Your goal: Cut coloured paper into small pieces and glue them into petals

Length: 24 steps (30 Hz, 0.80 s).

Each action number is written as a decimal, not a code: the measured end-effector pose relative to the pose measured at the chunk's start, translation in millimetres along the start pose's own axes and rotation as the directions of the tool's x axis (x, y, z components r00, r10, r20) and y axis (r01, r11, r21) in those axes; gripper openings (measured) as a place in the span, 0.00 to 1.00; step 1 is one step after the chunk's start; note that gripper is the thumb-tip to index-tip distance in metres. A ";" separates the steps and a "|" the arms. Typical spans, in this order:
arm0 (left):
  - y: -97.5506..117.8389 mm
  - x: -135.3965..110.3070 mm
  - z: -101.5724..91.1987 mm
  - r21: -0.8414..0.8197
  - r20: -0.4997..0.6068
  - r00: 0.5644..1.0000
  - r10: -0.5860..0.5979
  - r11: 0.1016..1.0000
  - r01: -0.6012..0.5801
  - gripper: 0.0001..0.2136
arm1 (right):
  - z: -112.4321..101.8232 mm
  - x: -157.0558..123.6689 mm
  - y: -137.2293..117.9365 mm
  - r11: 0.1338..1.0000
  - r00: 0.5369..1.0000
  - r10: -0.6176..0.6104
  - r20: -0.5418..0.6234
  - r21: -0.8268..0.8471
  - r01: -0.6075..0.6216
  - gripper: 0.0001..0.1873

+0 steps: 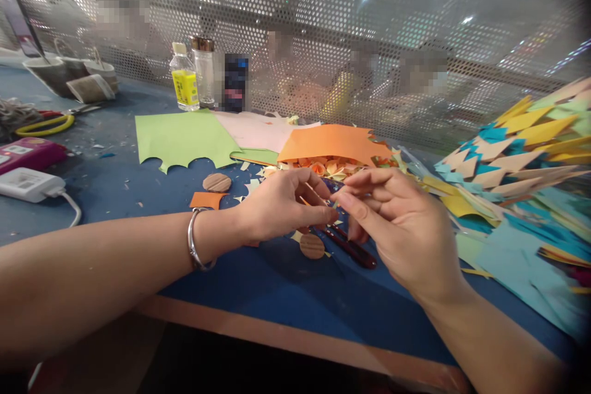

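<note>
Pinching fingers: the right hand (401, 215) seems to grasp a tiny paper scrap (336, 202) between thumb and forefinger; its exact shape is too small to make out.
Left hand (289, 198): curled, with thumb and fingertips just beside the scrap; whether they grip it too, I cannot tell.
Scrap's place: between the two sets of fingertips, above the table (258, 301), on the near side of the loose paper cuttings (333, 168).
Good pinch: light pressure at the very edge would suit it, as thin paper probably creases easily; let one hand steady while the other does the fine work.
Wrists: bracing them on the table edge should calm any tremble; the silver bangle (194, 240) could snag loose bits.
Dark red handle (362, 254): lies under the right hand; worth sliding aside if it knocks the knuckles.
Corrugated cardboard disc (312, 246): flat on the table below the hands, best left unpressed.
Orange sheet (332, 143): beyond the hands, beside the pink sheet (253, 127).
Layered paper model (512, 141): to the right, its points better kept clear of the forearm.
</note>
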<state>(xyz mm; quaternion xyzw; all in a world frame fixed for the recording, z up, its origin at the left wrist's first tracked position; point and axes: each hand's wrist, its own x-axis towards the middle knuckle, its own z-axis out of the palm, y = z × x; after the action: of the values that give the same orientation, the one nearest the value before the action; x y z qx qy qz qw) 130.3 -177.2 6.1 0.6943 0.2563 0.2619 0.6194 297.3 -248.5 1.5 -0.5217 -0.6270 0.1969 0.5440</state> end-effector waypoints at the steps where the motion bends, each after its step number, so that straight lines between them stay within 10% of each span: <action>1: -0.1 0.0 0.2 -0.018 -0.019 1.000 0.007 1.000 -0.008 0.12 | 0.0 0.0 0.1 1.000 1.000 -0.001 0.000 -0.004 0.001 0.07; 24: 0.8 0.3 2.5 -0.153 0.000 1.000 -0.023 0.988 0.022 0.11 | 0.9 -0.9 -5.8 0.997 0.998 0.062 0.025 -0.054 -0.061 0.11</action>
<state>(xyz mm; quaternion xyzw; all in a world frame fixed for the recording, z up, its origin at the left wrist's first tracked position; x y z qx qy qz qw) 132.3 -178.9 6.7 0.6417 0.2437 0.2743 0.6735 293.8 -251.2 5.5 -0.5523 -0.6228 0.2037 0.5154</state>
